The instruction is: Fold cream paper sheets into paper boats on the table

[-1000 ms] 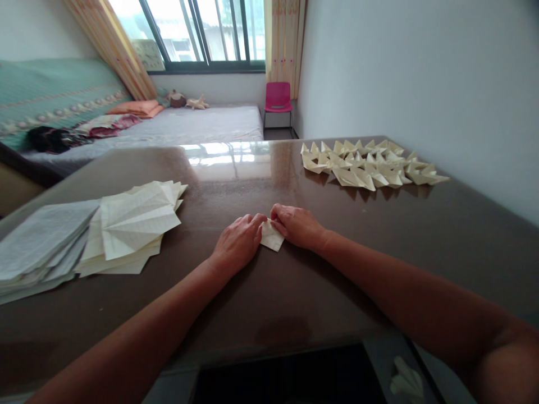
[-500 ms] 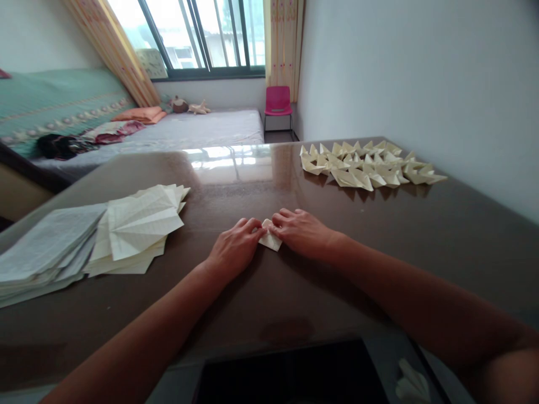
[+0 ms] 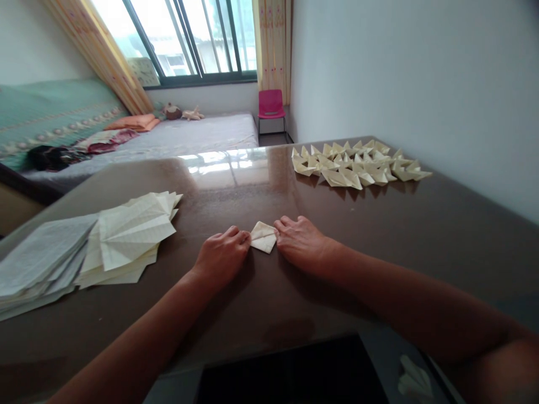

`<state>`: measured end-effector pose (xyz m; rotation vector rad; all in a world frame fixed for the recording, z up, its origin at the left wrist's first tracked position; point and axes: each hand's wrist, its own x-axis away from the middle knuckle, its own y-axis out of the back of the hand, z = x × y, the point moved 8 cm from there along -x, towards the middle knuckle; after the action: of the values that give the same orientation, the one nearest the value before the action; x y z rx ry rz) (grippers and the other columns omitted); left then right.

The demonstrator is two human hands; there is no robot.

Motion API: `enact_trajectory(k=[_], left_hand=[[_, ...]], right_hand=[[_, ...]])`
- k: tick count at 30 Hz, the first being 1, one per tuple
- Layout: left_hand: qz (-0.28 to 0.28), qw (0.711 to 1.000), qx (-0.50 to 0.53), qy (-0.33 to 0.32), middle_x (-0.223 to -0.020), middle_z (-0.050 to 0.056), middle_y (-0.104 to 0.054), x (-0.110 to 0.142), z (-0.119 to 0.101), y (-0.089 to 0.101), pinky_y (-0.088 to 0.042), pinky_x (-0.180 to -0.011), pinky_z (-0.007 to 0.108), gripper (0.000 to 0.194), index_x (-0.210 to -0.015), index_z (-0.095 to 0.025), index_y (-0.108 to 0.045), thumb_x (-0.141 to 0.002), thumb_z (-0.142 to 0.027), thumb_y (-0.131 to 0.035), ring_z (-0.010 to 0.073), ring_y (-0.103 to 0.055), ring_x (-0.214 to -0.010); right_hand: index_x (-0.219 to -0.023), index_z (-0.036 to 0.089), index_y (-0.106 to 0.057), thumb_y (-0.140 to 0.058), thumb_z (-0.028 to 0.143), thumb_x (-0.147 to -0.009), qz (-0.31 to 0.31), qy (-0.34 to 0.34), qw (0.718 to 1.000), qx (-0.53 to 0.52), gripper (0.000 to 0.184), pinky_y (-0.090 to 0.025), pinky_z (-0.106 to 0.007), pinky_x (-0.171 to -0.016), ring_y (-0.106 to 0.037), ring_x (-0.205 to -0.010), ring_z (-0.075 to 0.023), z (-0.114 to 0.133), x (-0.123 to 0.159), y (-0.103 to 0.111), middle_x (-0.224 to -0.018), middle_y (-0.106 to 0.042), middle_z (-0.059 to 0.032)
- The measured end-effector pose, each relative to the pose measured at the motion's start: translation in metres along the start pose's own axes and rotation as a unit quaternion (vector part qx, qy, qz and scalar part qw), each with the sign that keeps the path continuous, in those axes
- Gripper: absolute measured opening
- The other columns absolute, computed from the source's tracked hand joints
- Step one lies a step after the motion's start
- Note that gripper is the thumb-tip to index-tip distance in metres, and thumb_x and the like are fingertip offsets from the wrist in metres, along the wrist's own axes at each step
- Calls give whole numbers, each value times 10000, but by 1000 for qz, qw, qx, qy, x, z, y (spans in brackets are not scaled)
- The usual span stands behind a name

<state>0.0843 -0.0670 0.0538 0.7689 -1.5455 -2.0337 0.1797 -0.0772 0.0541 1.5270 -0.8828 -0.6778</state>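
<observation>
A small folded paper (image 3: 264, 238), cream and diamond-like with a crease across its middle, lies on the brown table (image 3: 236, 207) in front of me. My left hand (image 3: 225, 251) pinches its left corner between thumb and curled fingers. At the opposite corner, my right hand (image 3: 300, 238) grips the paper in the same way. Further off to the right stand several folded paper boats (image 3: 357, 164) in close rows. To my left, creased cream sheets (image 3: 135, 233) overlap a stack of greyish printed paper (image 3: 44, 252).
Beyond the table are a bed (image 3: 210, 129), a pink chair (image 3: 272, 104) and a window (image 3: 197, 39). A white wall (image 3: 404, 73) runs along the right side. Below the table's near edge is a dark surface (image 3: 290, 370) with a pale crumpled thing (image 3: 412, 379) beside it.
My hands have moved apart to the paper's two side corners, so more of its flattened face shows. The camera view has turned slightly to the right.
</observation>
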Motion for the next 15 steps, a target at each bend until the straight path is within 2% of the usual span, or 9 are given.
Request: enact_trajectory(k=[3, 5, 8, 11, 15], left_hand=[[3, 1000, 2, -6, -966, 83, -690, 1, -1, -1, -441, -628, 324, 264, -975, -183, -662, -815, -66, -487, 238, -586, -906], [-8, 1000, 16, -3, -961, 78, -689, 1, 1, -1, -443, -635, 320, 246, -945, -187, -657, -813, -78, -480, 234, -584, -907], [-39, 997, 58, 14, -988, 58, -680, 1, 7, -2, -448, -644, 304, 185, -871, -205, -634, -827, -136, -468, 217, -576, -916], [-50, 995, 82, 28, -991, 50, -659, 0, 12, -4, -456, -669, 297, 148, -837, -207, -598, -824, -169, -456, 208, -572, -920], [-49, 992, 107, 44, -946, 44, -631, -3, 14, -5, -452, -698, 294, 106, -831, -207, -561, -813, -187, -459, 195, -582, -865]], right_hand=[[-877, 164, -669, -466, 131, -873, 0, -8, 1000, -17, 206, -418, -328, -647, -543, -961, -255, -4, -4, -1, -1016, -616, -140], [-933, 171, -646, -440, 159, -903, -14, -37, 998, -40, 208, -428, -316, -664, -564, -933, -233, -13, -11, -1, -1006, -622, -130], [-1034, 178, -591, -440, 337, -939, -62, -85, 990, -91, 239, -433, -302, -719, -563, -970, -221, -30, -21, -4, -1040, -618, -119], [-959, 185, -591, -524, 480, -877, -84, -81, 979, -167, 313, -419, -271, -698, -562, -948, -205, -38, -29, -13, -1020, -623, -92], [-836, 181, -593, -662, 393, -779, -76, -96, 944, -308, 230, -385, -226, -623, -567, -756, -139, -46, -34, -26, -859, -641, -28]])
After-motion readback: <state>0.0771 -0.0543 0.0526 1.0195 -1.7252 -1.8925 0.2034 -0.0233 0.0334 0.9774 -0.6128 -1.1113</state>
